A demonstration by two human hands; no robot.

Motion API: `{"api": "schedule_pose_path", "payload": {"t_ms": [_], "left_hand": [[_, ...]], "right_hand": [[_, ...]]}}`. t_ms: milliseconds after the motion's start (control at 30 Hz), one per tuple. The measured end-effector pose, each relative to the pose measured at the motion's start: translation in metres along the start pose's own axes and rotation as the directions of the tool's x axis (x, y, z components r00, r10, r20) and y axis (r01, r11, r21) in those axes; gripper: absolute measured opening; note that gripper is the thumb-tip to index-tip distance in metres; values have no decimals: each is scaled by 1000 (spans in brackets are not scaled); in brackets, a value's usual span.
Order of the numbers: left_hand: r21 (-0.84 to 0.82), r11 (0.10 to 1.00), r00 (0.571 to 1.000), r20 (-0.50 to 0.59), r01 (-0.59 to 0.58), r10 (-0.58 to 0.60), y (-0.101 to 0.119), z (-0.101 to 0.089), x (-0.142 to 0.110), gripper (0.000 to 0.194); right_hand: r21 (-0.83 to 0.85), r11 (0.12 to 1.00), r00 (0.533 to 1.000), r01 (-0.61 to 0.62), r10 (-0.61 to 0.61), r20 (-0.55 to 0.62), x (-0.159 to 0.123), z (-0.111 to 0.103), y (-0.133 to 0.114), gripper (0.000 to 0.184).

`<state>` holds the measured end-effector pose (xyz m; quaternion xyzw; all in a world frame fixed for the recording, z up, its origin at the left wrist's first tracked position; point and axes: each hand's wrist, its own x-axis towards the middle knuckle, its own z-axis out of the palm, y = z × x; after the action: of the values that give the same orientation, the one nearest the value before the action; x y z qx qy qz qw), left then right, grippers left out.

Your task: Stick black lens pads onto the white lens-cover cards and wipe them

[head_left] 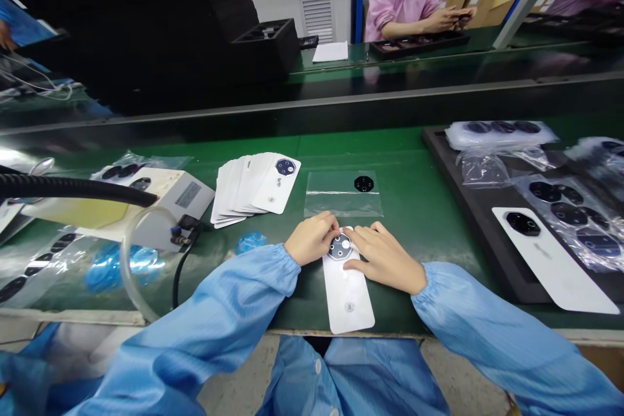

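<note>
A white phone back panel [348, 296] with a dark octagonal camera plate [340, 246] at its top lies at the table's front edge. My left hand [312, 238] is closed in a pinch at the plate's upper left edge; whatever sits between its fingertips is hidden. From the other side, my right hand [387, 259] rests on the panel, index finger by the plate, thumb lower down, fingers apart. Just beyond the hands lies a clear plastic sheet [324, 190] bearing one black camera plate [364, 184]. To the left, similar white panels [238, 192] are fanned out in a stack.
On the right, a black foam tray [468, 227] holds bagged dark plates [568, 211] and another white panel [558, 266]. A white box device [178, 198] with a black hose [78, 188] stands left, near crumpled blue film [121, 266]. A co-worker [409, 6] sits across.
</note>
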<state>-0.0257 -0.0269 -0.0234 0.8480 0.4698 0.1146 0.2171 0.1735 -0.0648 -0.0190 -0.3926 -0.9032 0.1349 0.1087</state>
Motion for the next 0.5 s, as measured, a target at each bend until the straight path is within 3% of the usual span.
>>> {"api": "schedule_pose_path", "payload": {"t_ms": [267,500], "left_hand": [[314,949,1000,-19,-5,11,17,8,-13,14],[422,906,995,-67,-39,75,25,12,-32,15]], "right_hand": [[-10,1000,998,-28,29,54,5,-5,-3,46],[-14,998,997,-54,55,57,5,-3,-3,53]]}}
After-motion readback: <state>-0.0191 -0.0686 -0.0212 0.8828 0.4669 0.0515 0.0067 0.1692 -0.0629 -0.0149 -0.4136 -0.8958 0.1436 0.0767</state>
